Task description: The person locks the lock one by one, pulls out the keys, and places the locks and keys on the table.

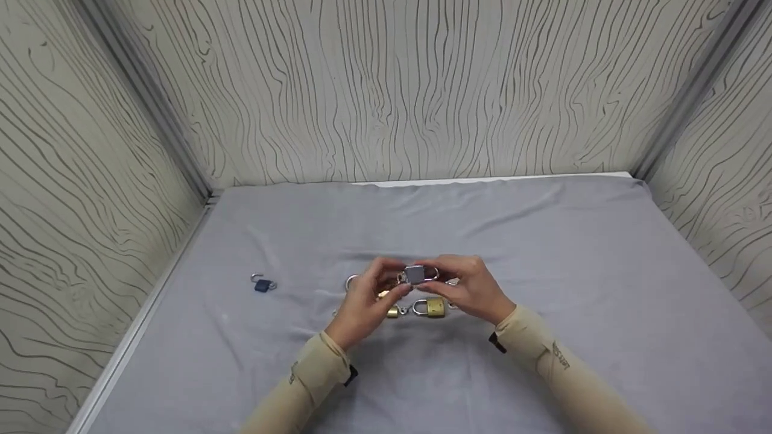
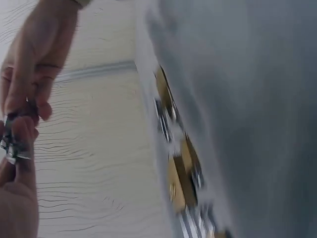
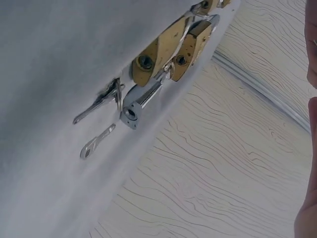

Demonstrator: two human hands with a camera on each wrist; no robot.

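In the head view, a small padlock (image 1: 415, 275) with a grey-blue body is held up between both hands over the table, its shackle pointing right. My right hand (image 1: 467, 286) grips it at the shackle side with thumb and fingers. At the opposite end, my left hand (image 1: 362, 304) pinches a silver key (image 1: 400, 278) at the bottom of the lock; fingers partly cover it. Both hands and the shiny metal keys (image 2: 14, 148) show at the left edge of the left wrist view. Below the hands lies a brass padlock (image 1: 435, 307), and another brass padlock (image 1: 392, 311) is half hidden by my left hand.
A blue padlock (image 1: 262, 286) with its shackle swung open lies apart on the left. In the right wrist view, a silver-faced padlock (image 3: 131, 115) and a loose key (image 3: 96, 141) lie near brass padlocks (image 3: 158, 52). Grey cloth (image 1: 573, 253) covers the table; patterned walls (image 1: 386, 90) enclose it.
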